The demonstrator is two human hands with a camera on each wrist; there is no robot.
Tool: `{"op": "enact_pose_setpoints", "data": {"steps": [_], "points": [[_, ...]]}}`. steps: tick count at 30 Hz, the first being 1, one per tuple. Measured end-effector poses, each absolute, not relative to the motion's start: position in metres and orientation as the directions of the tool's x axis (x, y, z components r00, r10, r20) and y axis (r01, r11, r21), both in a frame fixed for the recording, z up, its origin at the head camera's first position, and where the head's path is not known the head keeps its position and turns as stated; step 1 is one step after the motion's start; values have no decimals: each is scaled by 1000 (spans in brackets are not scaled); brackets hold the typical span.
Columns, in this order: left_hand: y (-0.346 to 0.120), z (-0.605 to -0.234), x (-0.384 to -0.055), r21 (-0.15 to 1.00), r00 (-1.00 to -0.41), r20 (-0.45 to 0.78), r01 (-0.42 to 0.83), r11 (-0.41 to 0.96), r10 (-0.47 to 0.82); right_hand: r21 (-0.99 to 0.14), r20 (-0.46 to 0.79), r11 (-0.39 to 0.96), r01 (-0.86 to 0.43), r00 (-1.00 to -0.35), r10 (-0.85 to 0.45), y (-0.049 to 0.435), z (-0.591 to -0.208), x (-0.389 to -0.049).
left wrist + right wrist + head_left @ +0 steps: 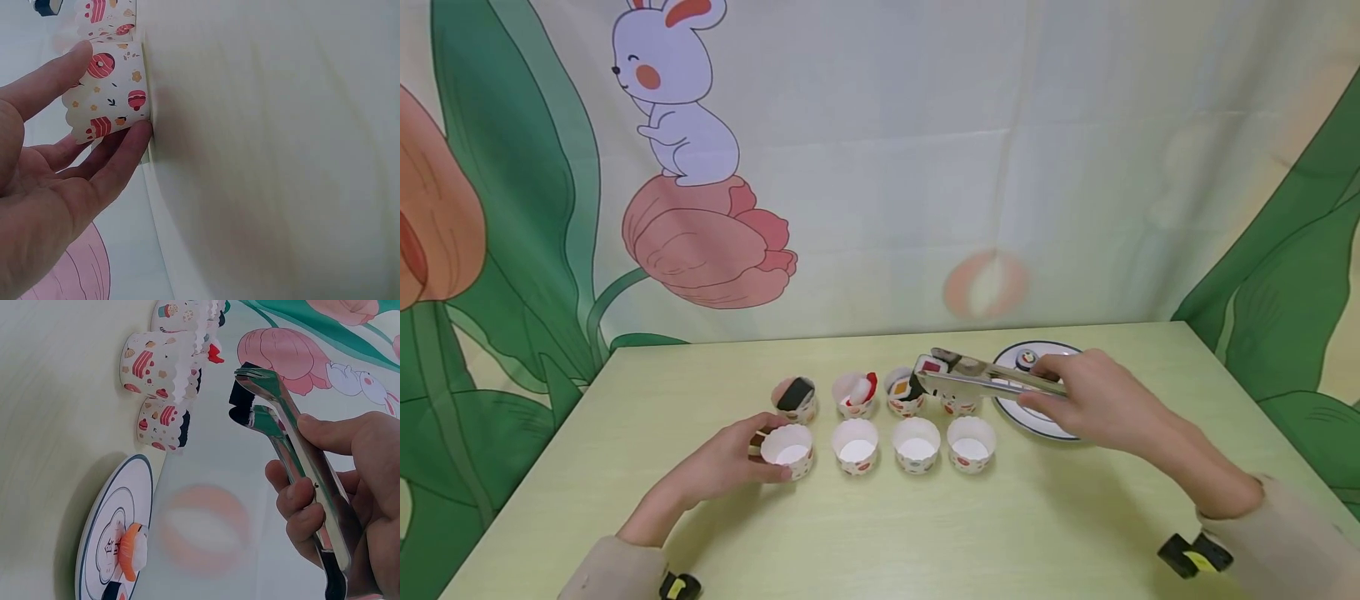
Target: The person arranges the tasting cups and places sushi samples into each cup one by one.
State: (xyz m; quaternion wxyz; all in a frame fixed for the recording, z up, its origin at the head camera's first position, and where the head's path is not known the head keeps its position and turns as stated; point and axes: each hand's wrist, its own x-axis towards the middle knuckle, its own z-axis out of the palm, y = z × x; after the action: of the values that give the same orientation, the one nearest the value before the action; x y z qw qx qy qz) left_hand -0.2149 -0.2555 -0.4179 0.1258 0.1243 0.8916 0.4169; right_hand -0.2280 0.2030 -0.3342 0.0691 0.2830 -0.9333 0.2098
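Observation:
My left hand (pixel 722 462) grips a white paper baking cup (pixel 787 467) at the left end of the front row, thumb on one side and fingers on the other. A print of pink cakes shows on that cup in the left wrist view. My right hand (pixel 1101 396) holds metal tongs (pixel 284 412). Pinched in their tips is a toy sushi roll (pixel 929 365) with a dark wrap, white rice and a dark red centre. It hangs above the back row, near a cup (pixel 906 408) that contains a roll with a yellow-orange centre.
More empty cups (pixel 856 462) continue the front row. Back-row cups hold a black-wrapped piece (pixel 795 394) and a red-and-white piece (pixel 861 390). At the right, a blue-rimmed plate (pixel 1037 425) bears a salmon sushi (pixel 130 551) and a small roll (pixel 1027 359). A printed curtain (pixel 880 167) hangs behind.

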Motion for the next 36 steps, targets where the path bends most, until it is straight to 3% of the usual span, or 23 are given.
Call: {"op": "enact_pose_setpoints", "data": {"steps": [20,36], "points": [[-256,-420,-215,782,-937,-123,111,613,327,-289,283,736,-613,-789,-546,181,-335,-228],[-256,-420,-216,766,-938,-119,122,631,326,-337,243,696,-634,-773,-586,163,-338,-228]]}}
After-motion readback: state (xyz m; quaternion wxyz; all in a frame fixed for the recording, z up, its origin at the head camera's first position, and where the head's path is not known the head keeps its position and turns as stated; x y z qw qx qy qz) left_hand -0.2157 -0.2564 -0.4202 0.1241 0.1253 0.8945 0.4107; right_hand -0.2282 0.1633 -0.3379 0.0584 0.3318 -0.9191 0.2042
